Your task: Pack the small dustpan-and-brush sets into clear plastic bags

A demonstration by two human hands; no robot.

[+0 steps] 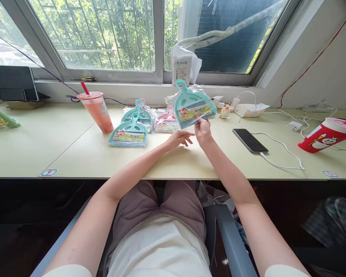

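A teal mini dustpan and brush set [193, 103] in clear plastic is raised above the desk, tilted, its label facing me. My right hand [203, 130] is closed on its lower edge, thumb in front. Just left of it, my left hand [180, 140] hovers low over the desk with its fingers apart, holding nothing. Further left lie more wrapped sets: a teal one [129, 132] in front, another teal one [138, 112] behind it, and a pink one [167, 120] partly behind the raised set.
A drink cup with a red straw [96, 111] stands left of the sets. On the right are a phone [250, 140] on a white cable, a red cup [325, 134] and a paper packet [251, 110]. A tablet [13, 83] stands far left. The desk's front edge [161, 178] borders my lap.
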